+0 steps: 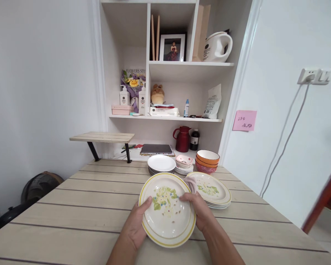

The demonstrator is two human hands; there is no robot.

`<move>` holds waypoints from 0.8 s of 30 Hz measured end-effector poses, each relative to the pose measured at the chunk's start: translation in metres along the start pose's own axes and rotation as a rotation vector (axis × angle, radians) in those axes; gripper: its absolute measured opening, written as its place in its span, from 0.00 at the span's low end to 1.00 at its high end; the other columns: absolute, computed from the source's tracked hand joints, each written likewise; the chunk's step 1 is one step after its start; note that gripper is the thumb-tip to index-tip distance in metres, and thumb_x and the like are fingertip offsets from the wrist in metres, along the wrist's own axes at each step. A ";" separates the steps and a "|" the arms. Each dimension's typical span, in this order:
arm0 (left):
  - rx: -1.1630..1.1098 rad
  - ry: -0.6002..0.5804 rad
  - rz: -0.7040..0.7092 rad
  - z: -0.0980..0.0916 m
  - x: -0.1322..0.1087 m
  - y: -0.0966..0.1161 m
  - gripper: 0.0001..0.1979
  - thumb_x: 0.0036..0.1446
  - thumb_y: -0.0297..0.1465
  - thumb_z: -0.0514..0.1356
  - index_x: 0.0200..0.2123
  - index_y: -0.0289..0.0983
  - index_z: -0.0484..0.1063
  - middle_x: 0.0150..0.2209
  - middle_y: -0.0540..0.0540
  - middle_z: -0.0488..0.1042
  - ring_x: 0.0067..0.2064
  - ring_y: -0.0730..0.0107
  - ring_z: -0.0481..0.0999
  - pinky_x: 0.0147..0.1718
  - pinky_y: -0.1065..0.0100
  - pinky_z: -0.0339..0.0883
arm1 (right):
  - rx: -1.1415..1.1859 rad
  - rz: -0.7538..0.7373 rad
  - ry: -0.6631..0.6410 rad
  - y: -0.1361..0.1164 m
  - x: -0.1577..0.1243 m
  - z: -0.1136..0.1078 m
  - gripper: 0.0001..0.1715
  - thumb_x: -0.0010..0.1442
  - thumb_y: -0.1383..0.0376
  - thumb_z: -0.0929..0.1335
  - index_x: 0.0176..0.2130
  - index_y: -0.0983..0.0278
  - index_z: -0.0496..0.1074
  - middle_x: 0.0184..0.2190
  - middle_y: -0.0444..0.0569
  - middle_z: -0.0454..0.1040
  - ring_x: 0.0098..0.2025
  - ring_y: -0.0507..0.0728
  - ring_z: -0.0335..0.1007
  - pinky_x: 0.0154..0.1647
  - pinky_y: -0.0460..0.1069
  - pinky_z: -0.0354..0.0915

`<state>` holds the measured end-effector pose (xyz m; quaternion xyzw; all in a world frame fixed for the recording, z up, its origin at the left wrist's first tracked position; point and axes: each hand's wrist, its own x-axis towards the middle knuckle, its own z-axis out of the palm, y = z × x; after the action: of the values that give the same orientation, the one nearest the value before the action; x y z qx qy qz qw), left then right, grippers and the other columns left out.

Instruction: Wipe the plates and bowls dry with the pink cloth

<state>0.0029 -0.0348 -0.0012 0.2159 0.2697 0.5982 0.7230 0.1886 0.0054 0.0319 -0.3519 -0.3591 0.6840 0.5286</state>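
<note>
Your left hand [136,221] and right hand [202,209] grip a plate [168,217], likely for balance. Cloth [191,183], perhaps held, bunches beyond your right fingers

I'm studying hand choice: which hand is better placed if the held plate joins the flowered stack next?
Probably the right hand: it holds the plate on the side nearer the flowered stack, while the left hand holds the far side. The cloth near the right hand could hinder it.
</note>
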 end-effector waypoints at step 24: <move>-0.020 -0.018 -0.001 -0.003 0.002 -0.001 0.31 0.54 0.30 0.67 0.59 0.25 0.66 0.47 0.28 0.79 0.51 0.43 0.77 0.56 0.47 0.66 | -0.033 -0.003 0.009 0.001 0.001 -0.001 0.42 0.36 0.72 0.68 0.54 0.65 0.66 0.29 0.50 0.82 0.28 0.63 0.78 0.32 0.55 0.74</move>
<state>0.0020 -0.0326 -0.0048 0.2139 0.2572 0.5984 0.7280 0.1887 0.0058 0.0302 -0.3631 -0.3686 0.6756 0.5253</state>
